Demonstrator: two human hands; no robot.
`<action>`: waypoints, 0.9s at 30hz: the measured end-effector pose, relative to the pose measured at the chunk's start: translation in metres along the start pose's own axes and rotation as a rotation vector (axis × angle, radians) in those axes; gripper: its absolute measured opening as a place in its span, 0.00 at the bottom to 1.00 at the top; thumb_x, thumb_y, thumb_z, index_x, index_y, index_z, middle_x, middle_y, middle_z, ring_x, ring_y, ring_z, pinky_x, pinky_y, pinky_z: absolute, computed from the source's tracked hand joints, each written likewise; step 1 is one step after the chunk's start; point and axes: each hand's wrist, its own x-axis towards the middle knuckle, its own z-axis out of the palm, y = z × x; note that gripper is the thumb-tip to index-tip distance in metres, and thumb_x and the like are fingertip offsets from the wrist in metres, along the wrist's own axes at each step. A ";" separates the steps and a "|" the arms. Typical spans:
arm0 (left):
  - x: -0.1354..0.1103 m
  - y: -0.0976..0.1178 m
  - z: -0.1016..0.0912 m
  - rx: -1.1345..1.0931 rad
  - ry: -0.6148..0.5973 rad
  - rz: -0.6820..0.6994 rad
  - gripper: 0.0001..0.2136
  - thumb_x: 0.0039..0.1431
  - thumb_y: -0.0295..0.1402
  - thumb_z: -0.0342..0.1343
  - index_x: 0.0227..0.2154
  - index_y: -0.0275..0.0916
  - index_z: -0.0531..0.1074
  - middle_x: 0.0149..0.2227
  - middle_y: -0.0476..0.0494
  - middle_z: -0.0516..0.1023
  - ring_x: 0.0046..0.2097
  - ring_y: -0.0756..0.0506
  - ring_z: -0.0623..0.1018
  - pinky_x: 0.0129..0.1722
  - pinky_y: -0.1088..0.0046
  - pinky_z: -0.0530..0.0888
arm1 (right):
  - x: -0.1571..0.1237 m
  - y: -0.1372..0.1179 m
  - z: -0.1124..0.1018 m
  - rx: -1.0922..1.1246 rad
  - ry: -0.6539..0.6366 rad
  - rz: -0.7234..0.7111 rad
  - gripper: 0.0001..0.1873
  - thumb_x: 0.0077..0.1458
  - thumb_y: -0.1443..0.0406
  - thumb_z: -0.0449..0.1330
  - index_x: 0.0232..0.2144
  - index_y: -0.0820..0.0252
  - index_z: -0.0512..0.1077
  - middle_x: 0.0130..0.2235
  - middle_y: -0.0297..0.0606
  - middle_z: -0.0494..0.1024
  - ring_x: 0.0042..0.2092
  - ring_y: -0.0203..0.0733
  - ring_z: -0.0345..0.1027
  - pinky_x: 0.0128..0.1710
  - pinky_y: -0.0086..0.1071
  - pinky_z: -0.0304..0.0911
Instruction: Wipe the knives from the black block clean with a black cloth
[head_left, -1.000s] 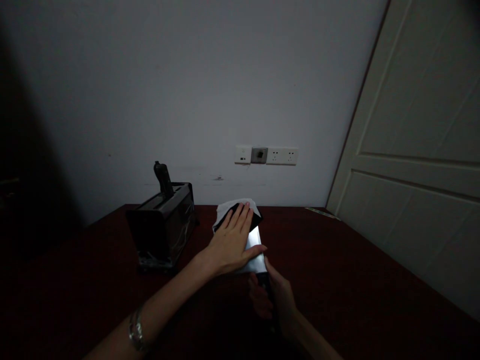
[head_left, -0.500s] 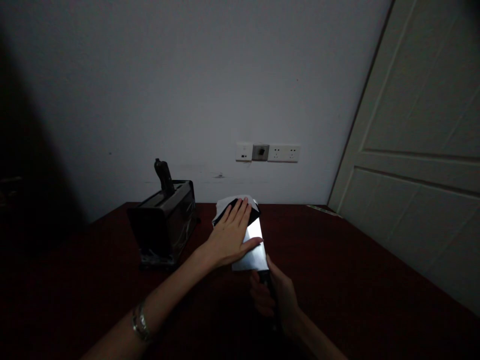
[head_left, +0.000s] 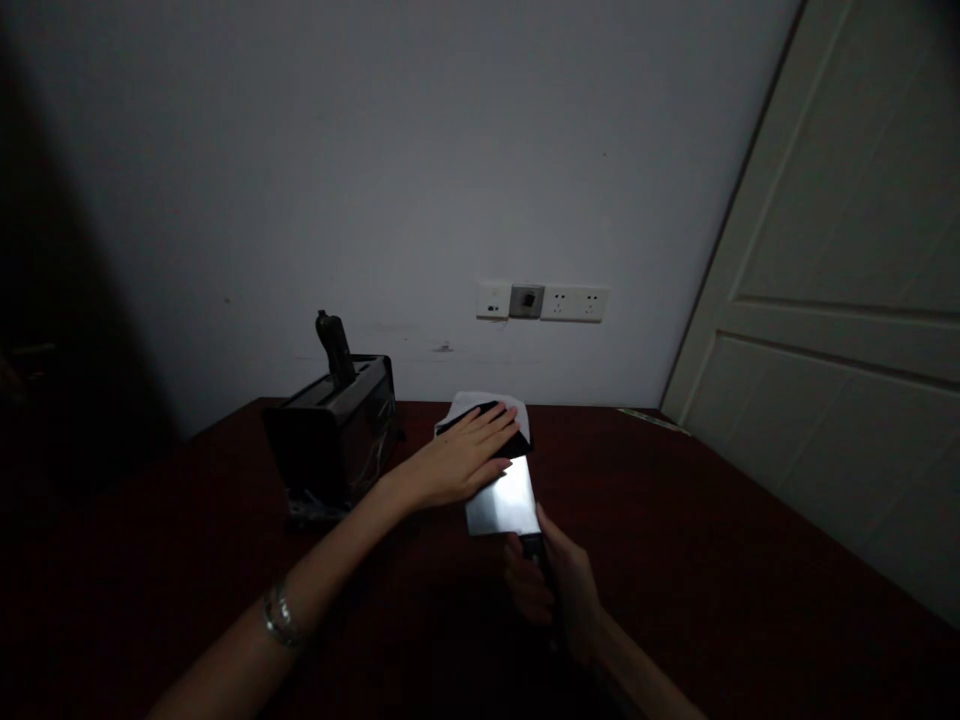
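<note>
A wide steel cleaver [head_left: 504, 500] lies flat on the dark red table [head_left: 712, 560], its blade pointing away from me. My right hand [head_left: 555, 590] is closed around the cleaver's dark handle. My left hand [head_left: 457, 460] lies flat with fingers stretched out, pressing on the far part of the blade and on a dark block [head_left: 516, 442] under it. The block rests on a white cloth [head_left: 471, 404] near the wall.
A black knife block [head_left: 330, 435] with one dark handle [head_left: 334, 345] sticking up stands left of my hands. Wall sockets [head_left: 541, 302] are behind. A white door [head_left: 847, 330] closes off the right side. The room is dim.
The blade has slid back toward me, showing more bare steel. My left hand has shifted slightly further along the blade, and the view has shifted a little.
</note>
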 end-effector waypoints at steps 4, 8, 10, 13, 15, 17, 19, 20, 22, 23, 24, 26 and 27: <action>0.000 0.000 0.000 -0.129 0.105 0.044 0.18 0.64 0.37 0.38 0.54 0.41 0.60 0.62 0.47 0.50 0.63 0.49 0.48 0.60 0.63 0.55 | 0.000 0.000 0.000 -0.012 -0.029 0.002 0.24 0.44 0.46 0.57 0.19 0.63 0.64 0.13 0.24 0.56 0.12 0.24 0.39 0.09 0.21 0.39; 0.002 -0.002 0.009 -0.171 0.318 -0.026 0.17 0.64 0.33 0.37 0.54 0.38 0.59 0.60 0.42 0.55 0.61 0.47 0.53 0.58 0.59 0.59 | -0.001 0.005 0.003 -0.063 -0.002 -0.001 0.25 0.43 0.45 0.57 0.20 0.63 0.65 0.13 0.24 0.58 0.11 0.24 0.41 0.08 0.21 0.39; 0.003 -0.002 0.011 -0.114 0.377 -0.060 0.19 0.64 0.31 0.38 0.57 0.36 0.53 0.61 0.39 0.51 0.62 0.46 0.50 0.58 0.57 0.58 | -0.001 0.006 0.004 -0.095 0.038 -0.004 0.26 0.44 0.44 0.55 0.20 0.63 0.65 0.12 0.25 0.58 0.11 0.24 0.41 0.09 0.21 0.39; 0.003 0.001 0.009 0.041 0.342 -0.078 0.21 0.63 0.28 0.38 0.59 0.36 0.48 0.63 0.39 0.47 0.63 0.43 0.42 0.59 0.54 0.55 | -0.002 0.008 0.005 -0.119 0.077 0.022 0.28 0.46 0.43 0.52 0.21 0.63 0.65 0.12 0.25 0.58 0.11 0.24 0.41 0.09 0.22 0.39; 0.002 0.003 0.006 0.140 0.288 -0.105 0.22 0.62 0.26 0.38 0.60 0.37 0.47 0.63 0.41 0.46 0.63 0.42 0.38 0.59 0.52 0.51 | -0.002 0.008 0.006 -0.116 0.075 0.026 0.28 0.46 0.43 0.52 0.21 0.63 0.65 0.12 0.25 0.58 0.11 0.24 0.41 0.09 0.22 0.39; 0.003 0.006 0.005 0.202 0.243 -0.151 0.22 0.62 0.27 0.38 0.60 0.38 0.47 0.63 0.42 0.42 0.63 0.41 0.35 0.60 0.51 0.48 | -0.003 0.008 0.006 -0.101 0.083 0.022 0.27 0.46 0.43 0.52 0.21 0.63 0.65 0.13 0.25 0.57 0.11 0.24 0.41 0.09 0.22 0.38; 0.003 0.007 0.006 0.217 0.208 -0.194 0.23 0.62 0.28 0.37 0.61 0.37 0.44 0.64 0.40 0.38 0.63 0.41 0.35 0.60 0.52 0.47 | -0.003 0.008 0.007 -0.082 0.105 0.018 0.27 0.46 0.43 0.52 0.21 0.63 0.65 0.13 0.25 0.57 0.12 0.24 0.40 0.09 0.22 0.37; 0.004 0.007 0.008 0.209 0.191 -0.207 0.24 0.62 0.28 0.36 0.61 0.36 0.41 0.64 0.39 0.37 0.63 0.42 0.35 0.60 0.54 0.47 | -0.003 0.008 0.008 -0.074 0.110 0.016 0.27 0.47 0.44 0.52 0.21 0.63 0.65 0.13 0.25 0.57 0.12 0.24 0.40 0.09 0.22 0.37; 0.004 0.006 0.011 0.177 0.154 -0.208 0.26 0.62 0.27 0.35 0.61 0.32 0.36 0.64 0.38 0.36 0.63 0.44 0.36 0.60 0.56 0.46 | -0.003 0.007 0.008 -0.062 0.090 0.011 0.26 0.47 0.45 0.52 0.20 0.63 0.65 0.13 0.25 0.56 0.12 0.24 0.39 0.09 0.22 0.37; 0.003 0.006 0.012 0.154 0.133 -0.193 0.26 0.61 0.26 0.35 0.61 0.31 0.36 0.64 0.38 0.36 0.63 0.44 0.36 0.60 0.57 0.46 | -0.003 0.006 0.007 -0.051 0.069 0.010 0.26 0.47 0.45 0.52 0.20 0.63 0.65 0.13 0.25 0.56 0.12 0.24 0.39 0.09 0.22 0.37; 0.003 0.006 0.013 0.127 0.108 -0.168 0.26 0.61 0.25 0.35 0.61 0.31 0.37 0.64 0.38 0.37 0.63 0.45 0.37 0.61 0.57 0.46 | -0.002 0.005 0.006 -0.035 0.045 0.013 0.25 0.48 0.46 0.53 0.20 0.63 0.65 0.13 0.24 0.55 0.12 0.24 0.38 0.09 0.22 0.37; 0.002 0.007 0.011 0.056 0.047 -0.093 0.24 0.61 0.26 0.35 0.61 0.33 0.41 0.64 0.41 0.39 0.63 0.46 0.38 0.61 0.58 0.46 | -0.001 0.002 0.004 0.004 -0.005 0.015 0.24 0.47 0.47 0.54 0.21 0.63 0.65 0.14 0.24 0.54 0.12 0.24 0.37 0.09 0.21 0.37; 0.002 0.008 0.009 0.012 0.013 -0.051 0.23 0.62 0.27 0.35 0.60 0.35 0.44 0.63 0.43 0.41 0.63 0.47 0.39 0.61 0.59 0.46 | 0.000 0.001 0.002 0.022 -0.022 0.005 0.23 0.47 0.47 0.55 0.21 0.64 0.65 0.14 0.24 0.54 0.12 0.24 0.37 0.09 0.21 0.37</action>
